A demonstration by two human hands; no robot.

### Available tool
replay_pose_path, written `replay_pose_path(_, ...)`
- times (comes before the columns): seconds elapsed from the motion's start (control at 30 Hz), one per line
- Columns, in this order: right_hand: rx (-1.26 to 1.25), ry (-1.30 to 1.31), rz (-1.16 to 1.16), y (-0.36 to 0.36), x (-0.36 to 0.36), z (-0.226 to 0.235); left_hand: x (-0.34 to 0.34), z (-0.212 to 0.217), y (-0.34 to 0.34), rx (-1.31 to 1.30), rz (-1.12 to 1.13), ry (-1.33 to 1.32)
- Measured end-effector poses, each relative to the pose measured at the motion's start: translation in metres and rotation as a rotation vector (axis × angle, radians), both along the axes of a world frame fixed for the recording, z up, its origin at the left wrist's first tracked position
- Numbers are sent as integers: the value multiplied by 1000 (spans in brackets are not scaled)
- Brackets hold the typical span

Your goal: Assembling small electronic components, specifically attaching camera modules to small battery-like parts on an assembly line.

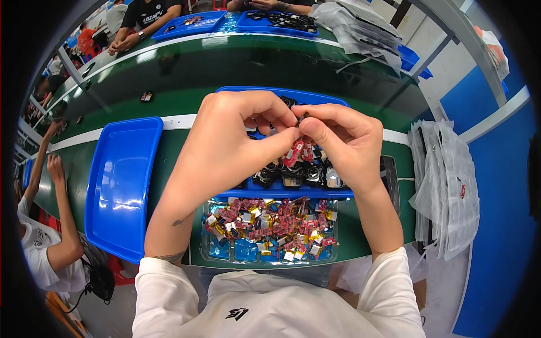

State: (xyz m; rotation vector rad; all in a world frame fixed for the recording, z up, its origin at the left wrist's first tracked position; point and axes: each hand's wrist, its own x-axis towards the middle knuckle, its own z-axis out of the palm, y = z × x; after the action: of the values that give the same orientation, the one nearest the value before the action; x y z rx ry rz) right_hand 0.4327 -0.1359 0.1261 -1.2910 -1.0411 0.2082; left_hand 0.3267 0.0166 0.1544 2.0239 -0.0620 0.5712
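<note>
Black in colour, one small part (303,116) is pinched by both the left hand (245,135) and the right hand (352,138), above a filled blue tray (270,193); nearer lies a clear tray (246,250) of red pieces (260,233).

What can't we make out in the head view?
All in the head view:
Small dark piece between left hand and right hand: outline mostly covered by their grip.
Red boards just below: overlap hides whether they hang from it or lie in the middle blue tray.
Tray's far contents: partly behind the hands.
Dark flat object: partly behind the right forearm.
Black-shirted co-worker: head cut by top edge.
</note>
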Motion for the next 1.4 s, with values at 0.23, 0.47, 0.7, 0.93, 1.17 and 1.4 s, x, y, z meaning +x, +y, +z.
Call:
replay_pose_path(0.23, -49, -283, -81, -2, 1, 6, 4, 2, 6, -238, -102, 179)
replay_pose_path(0.47, 48, -154, -71, -2, -3, 6, 12, -8, 7, -342, -171, 138)
replay_pose_path(0.7, 111, -96, -57, -3, -7, 5, 14, -10, 9, -414, -234, 130)
replay_pose_path(0.93, 134, -8, -39, 0, -10, 8, 15, -12, 11, -485, -300, 89)
replay_pose_path(1.17, 64, -8, 22, -5, -6, 8, 14, -12, 13, -438, -280, 107)
replay_pose_path(1.4, 50, 76, -42, -9, -3, 15, 10, -6, 21, -474, -302, 181)
